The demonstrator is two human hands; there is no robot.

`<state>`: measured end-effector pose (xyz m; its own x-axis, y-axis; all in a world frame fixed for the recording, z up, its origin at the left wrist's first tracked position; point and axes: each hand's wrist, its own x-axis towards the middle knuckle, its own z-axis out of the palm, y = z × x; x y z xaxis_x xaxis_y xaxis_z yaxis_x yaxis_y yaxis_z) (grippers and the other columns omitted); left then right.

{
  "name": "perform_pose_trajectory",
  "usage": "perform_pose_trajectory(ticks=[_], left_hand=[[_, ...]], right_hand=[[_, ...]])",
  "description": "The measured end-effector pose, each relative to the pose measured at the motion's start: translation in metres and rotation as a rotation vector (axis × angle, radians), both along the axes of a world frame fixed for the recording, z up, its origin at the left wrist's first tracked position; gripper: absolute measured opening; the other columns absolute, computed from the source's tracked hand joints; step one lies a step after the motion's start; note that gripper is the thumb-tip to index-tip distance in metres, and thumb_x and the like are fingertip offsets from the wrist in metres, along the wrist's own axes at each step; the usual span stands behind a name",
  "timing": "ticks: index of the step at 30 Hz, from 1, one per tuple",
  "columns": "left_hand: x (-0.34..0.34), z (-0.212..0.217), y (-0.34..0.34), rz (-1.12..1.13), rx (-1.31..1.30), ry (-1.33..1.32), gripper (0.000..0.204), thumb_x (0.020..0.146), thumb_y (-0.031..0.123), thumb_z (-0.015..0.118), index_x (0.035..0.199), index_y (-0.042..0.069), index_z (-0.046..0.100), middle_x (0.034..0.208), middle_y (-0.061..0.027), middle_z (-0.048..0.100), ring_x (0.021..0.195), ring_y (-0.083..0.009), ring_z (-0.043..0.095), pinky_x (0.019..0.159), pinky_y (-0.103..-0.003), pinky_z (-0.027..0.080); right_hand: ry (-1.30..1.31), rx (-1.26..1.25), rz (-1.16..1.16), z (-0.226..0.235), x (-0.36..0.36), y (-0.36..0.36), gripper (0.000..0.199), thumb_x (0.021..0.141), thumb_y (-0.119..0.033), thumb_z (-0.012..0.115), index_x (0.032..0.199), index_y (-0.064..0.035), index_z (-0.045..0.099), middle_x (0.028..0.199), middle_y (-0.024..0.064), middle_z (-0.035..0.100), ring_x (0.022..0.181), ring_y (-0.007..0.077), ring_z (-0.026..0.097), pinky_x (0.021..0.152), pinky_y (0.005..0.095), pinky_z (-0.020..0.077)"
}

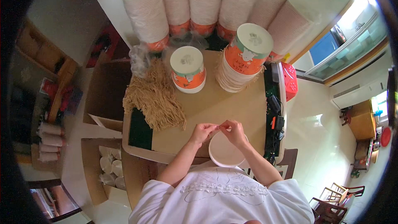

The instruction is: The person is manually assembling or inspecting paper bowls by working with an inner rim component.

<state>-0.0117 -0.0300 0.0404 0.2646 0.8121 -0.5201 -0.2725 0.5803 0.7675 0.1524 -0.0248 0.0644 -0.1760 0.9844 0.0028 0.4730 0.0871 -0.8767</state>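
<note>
My left hand (203, 133) and my right hand (234, 133) meet over the far rim of a white paper tub (226, 151) close to my body. Both are closed in a pinch, fingertips nearly touching; what is between them is too small to make out. The open mouth of the tub faces up, and my right hand covers part of its rim. Left of my hands lies a heap of tan cords (155, 95). Beyond them stand a short upside-down stack of orange and green paper tubs (188, 76) and a taller one (245, 60) with tan cord ends sticking out.
Tall sleeved stacks of tubs (207, 2) line the table's far side, beside crumpled clear plastic (141, 60). Black devices with cables (277, 120) lie along the right edge, near a red plastic stool (289, 81). A cardboard box of white tubs (93, 170) stands at lower left.
</note>
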Motion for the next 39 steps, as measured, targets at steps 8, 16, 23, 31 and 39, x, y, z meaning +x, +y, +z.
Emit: perform_pose_trajectory(ticks=[8,16,23,31,39], left_hand=[[0.006,-0.019,-0.005,0.019,0.333,0.383,0.012,0.075,0.011,0.066,0.083,0.002,0.066,0.076,-0.0049,0.066,0.068,-0.0081,0.059,0.061,-0.022,0.047],[0.011,-0.024,-0.006,-0.001,0.373,0.491,0.012,0.073,0.011,0.069,0.08,0.002,0.065,0.072,-0.0028,0.063,0.065,-0.0068,0.056,0.06,-0.022,0.046],[0.01,-0.033,-0.009,0.021,0.481,0.518,0.01,0.075,0.008,0.067,0.081,0.001,0.063,0.074,-0.0033,0.063,0.066,-0.0072,0.056,0.061,-0.021,0.046],[0.014,-0.012,-0.006,0.175,0.369,0.292,0.007,0.079,0.001,0.059,0.085,0.0,0.063,0.076,-0.0046,0.064,0.075,-0.0091,0.059,0.067,-0.022,0.048],[0.012,-0.019,-0.007,0.073,0.458,0.438,0.01,0.079,0.0,0.057,0.088,-0.001,0.063,0.079,-0.0058,0.065,0.074,-0.011,0.061,0.065,-0.023,0.049]], right_hand=[[-0.036,0.135,-0.04,-0.009,-0.003,0.0,0.007,0.068,-0.008,0.065,0.067,-0.0033,0.059,0.067,0.0101,0.061,0.062,0.0232,0.061,0.061,0.0339,0.0492],[-0.109,0.119,-0.022,-0.015,-0.002,-0.003,0.009,0.069,-0.011,0.065,0.067,-0.0068,0.057,0.068,0.0058,0.06,0.066,0.0206,0.06,0.07,0.0352,0.0424],[-0.185,0.191,-0.031,-0.009,-0.005,-0.004,0.009,0.069,-0.013,0.064,0.068,-0.0083,0.057,0.067,0.0041,0.059,0.067,0.0204,0.058,0.073,0.0361,0.0392],[-0.211,0.187,-0.029,-0.007,-0.007,-0.005,0.007,0.071,-0.013,0.064,0.071,-0.0085,0.059,0.07,0.0046,0.06,0.069,0.021,0.058,0.077,0.0373,0.0378],[-0.201,0.154,-0.017,-0.008,-0.006,-0.006,0.007,0.072,-0.013,0.064,0.074,-0.0079,0.06,0.07,0.0048,0.06,0.069,0.0211,0.058,0.079,0.0372,0.037]])
